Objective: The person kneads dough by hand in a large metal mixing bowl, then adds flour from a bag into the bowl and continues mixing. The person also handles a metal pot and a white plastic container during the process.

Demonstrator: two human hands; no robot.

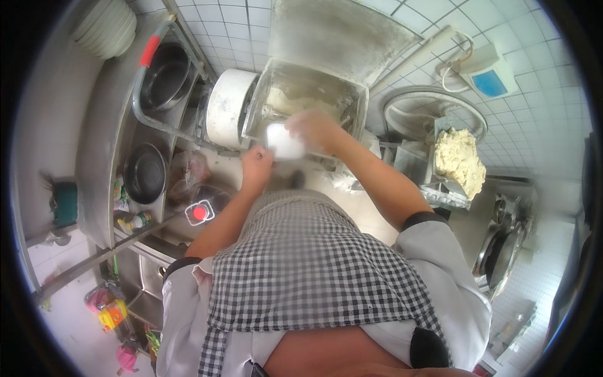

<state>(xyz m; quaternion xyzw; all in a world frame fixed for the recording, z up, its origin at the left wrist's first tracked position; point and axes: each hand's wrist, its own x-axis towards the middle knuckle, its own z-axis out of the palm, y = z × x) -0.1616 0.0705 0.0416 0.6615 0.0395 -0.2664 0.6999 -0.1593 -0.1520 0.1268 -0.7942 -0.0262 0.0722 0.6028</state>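
Observation:
My left hand [257,164] grips the near left edge of a small white square container [285,143]. The inside of the container looks white, but blur hides whether anything lies in it. My right hand [312,130] is over the container's right side, blurred, with its fingers pointing down and to the left; whether they hold anything is unclear. Both hands are at the front of an open metal dough mixer box [363,113]. Pale flour or dough [301,104] lies inside the box. Its floury metal lid [339,37] is raised against the tiled wall.
A white drum-shaped housing [230,107] adjoins the box's left side. Black basins [145,173] sit on the left shelves, beside a metal tube handle [140,94]. To the right, a lump of pale dough [459,162] rests on a machine with a large wheel [391,113].

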